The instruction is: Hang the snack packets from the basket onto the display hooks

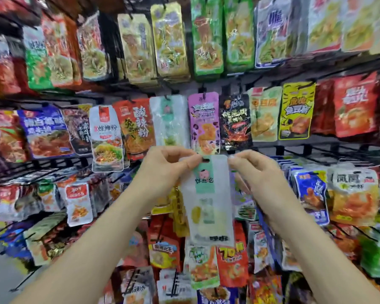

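I hold a white frosted snack packet [208, 200] with a mint-green label upright in front of the rack. My left hand [167, 170] pinches its top left corner, and my right hand [255, 172] pinches its top right corner. The hang hole at the packet's top edge shows between my fingers. A matching white packet [168, 121] hangs on a black display hook [167, 98] just above and slightly left of my hands. No basket is in view.
Rows of black wire hooks carry many hanging packets: a purple packet [204, 121] and a black one [235, 121] right of the matching packet, a red-orange one [137, 128] to its left. Lower rows crowd behind the held packet.
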{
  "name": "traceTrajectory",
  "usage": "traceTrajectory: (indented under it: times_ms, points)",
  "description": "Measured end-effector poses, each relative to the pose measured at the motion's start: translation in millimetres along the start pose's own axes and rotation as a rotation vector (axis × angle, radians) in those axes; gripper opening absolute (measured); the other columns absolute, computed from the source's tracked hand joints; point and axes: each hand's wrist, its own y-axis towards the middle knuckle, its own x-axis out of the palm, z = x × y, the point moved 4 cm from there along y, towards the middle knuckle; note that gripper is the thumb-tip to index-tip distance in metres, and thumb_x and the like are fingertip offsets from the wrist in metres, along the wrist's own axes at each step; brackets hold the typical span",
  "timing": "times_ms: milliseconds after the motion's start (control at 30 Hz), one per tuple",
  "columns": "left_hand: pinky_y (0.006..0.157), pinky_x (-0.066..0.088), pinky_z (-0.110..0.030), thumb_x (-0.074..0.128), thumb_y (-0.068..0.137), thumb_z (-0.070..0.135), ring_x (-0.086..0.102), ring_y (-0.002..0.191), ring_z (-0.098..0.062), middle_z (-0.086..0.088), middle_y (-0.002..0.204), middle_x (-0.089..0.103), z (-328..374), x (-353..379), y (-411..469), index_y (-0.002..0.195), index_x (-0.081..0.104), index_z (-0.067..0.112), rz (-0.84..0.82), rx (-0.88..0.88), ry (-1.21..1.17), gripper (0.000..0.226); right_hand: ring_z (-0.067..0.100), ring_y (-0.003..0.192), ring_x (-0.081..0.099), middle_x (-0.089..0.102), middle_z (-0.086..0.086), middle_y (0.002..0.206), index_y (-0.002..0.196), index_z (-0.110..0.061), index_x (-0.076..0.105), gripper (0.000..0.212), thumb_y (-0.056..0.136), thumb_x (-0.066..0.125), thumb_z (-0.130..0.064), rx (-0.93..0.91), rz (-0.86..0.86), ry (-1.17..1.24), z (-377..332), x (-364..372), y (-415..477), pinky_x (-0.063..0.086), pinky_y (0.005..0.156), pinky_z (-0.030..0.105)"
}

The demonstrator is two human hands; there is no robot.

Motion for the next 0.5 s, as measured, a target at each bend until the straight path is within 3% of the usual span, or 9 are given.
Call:
traceTrajectory:
  times_ms: [67, 167, 267, 367, 500]
  points:
    - [0.060, 0.048, -0.027, 0.072, 0.083, 0.021, 0.065, 0.064, -0.010, 0.003, 0.071, 0.073, 2, -5, 14, 0.074, 0.074, 0.020, 0.029, 0.010, -0.008, 0.009, 0.010, 0.049, 0.042, 0.046, 0.002, 0.055, 0.077, -0.012, 0.063, 0.029, 0.093, 0.060, -0.035, -0.054, -0.112, -0.080, -8, 10, 20, 0.037, 0.051, 0.016]
    - [0.067, 0.057, -0.032, 0.073, 0.080, 0.021, 0.070, 0.072, -0.019, -0.008, 0.082, 0.075, 2, -14, 32, 0.088, 0.072, 0.009, 0.085, -0.007, -0.079, 0.014, 0.007, 0.044, 0.028, 0.032, 0.001, 0.051, 0.058, -0.006, 0.047, 0.046, 0.095, 0.059, -0.030, -0.125, -0.205, -0.129, -15, 25, 48, 0.029, 0.049, 0.018]
    - [0.073, 0.059, -0.038, 0.073, 0.069, 0.023, 0.070, 0.071, -0.024, -0.010, 0.081, 0.074, 1, -26, 57, 0.086, 0.070, 0.007, 0.140, -0.030, -0.278, 0.024, 0.005, 0.040, 0.026, 0.030, -0.007, 0.044, 0.048, -0.017, 0.039, 0.051, 0.094, 0.060, -0.024, -0.145, -0.170, -0.075, -24, 37, 80, 0.024, 0.044, 0.015]
    - [0.064, 0.059, -0.034, 0.069, 0.080, 0.011, 0.068, 0.063, -0.021, -0.011, 0.075, 0.072, 4, -41, 90, 0.081, 0.069, 0.006, 0.215, -0.029, -0.414, 0.006, 0.007, 0.038, 0.026, 0.028, -0.009, 0.040, 0.041, -0.018, 0.042, 0.056, 0.094, 0.062, -0.023, -0.143, -0.134, -0.045, -33, 52, 115, 0.023, 0.038, 0.015]
    - [0.056, 0.054, -0.027, 0.066, 0.089, 0.012, 0.065, 0.056, -0.016, -0.005, 0.067, 0.071, 1, -59, 129, 0.078, 0.070, 0.008, 0.316, 0.012, -0.394, 0.012, 0.009, 0.037, 0.028, 0.027, -0.006, 0.036, 0.046, -0.014, 0.038, 0.054, 0.094, 0.060, -0.024, -0.167, -0.051, -0.139, -40, 73, 157, 0.024, 0.040, 0.018]
